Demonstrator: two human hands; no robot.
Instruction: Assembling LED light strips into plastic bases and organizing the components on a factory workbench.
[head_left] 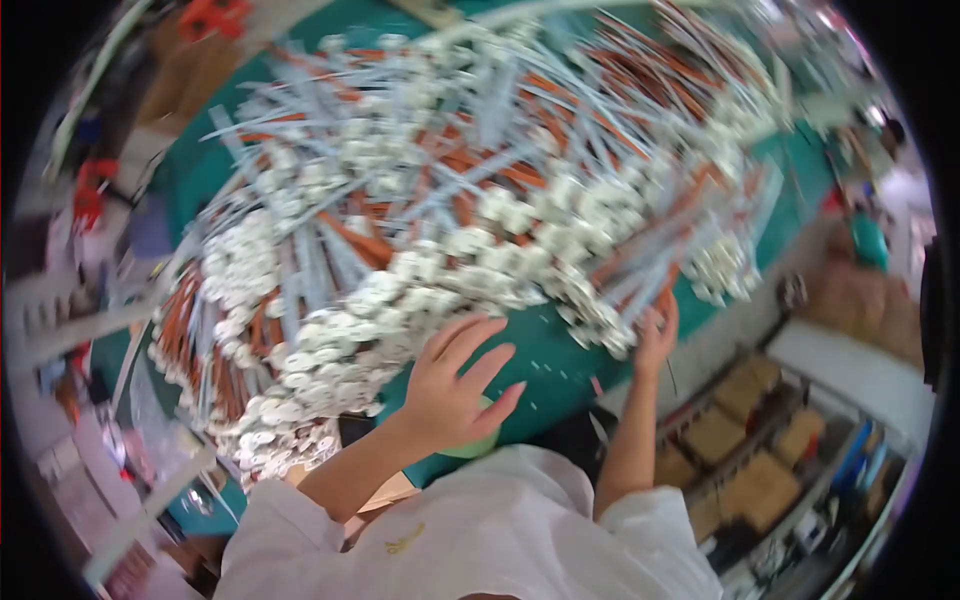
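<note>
"From the head view, what's the left hand doing?"

"It's hanging near the edge of the pile of strips, over the green bench top, and its fingers are standing well apart from each other."

"And the right hand?"

"That one's curling its fingers at the lower end of a bundle of grey and orange strips. Things are blurring there, so I'm not managing to tell whether it's clamping on the bundle or only touching it."

"Where's that bundle lying?"

"It's slanting up and away to the right, at the right side of the pile. White discs are crowding the strip ends, and they're forming a thick band along the near edge, just beyond the left hand."

"What else are you seeing?"

"The person's wearing a white shirt and facing the bench. Over to the right, cardboard boxes are sitting on a low rack."
</note>
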